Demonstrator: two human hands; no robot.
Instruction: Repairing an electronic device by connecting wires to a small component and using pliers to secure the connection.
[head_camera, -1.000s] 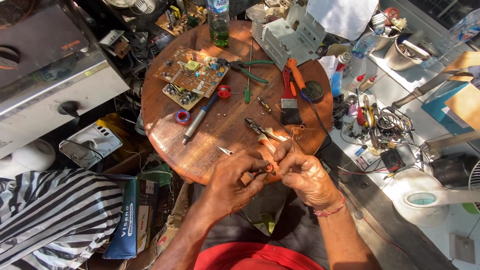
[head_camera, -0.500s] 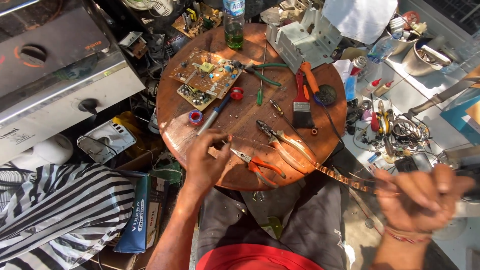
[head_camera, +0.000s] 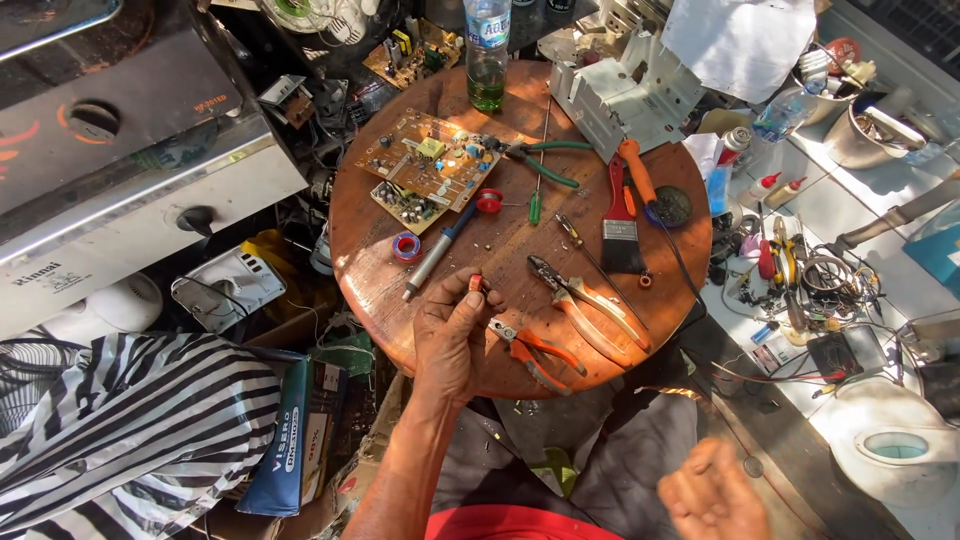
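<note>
Fingertips of my left hand pinch a small red cylindrical part, which stands roughly upright above the round wooden table, near its front edge. Just right lie orange-handled cutters and larger pliers, their long axes slanting toward me. Bare wood opens leftward. My right hand hangs loosely curled, empty, below the table.

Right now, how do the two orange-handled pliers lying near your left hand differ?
The larger pliers have pale, worn handles and lie further from the left hand; the smaller pliers have brighter orange handles and lie right beside it. Both rest flat on the round wooden table, jaws pointing up-left.
</note>
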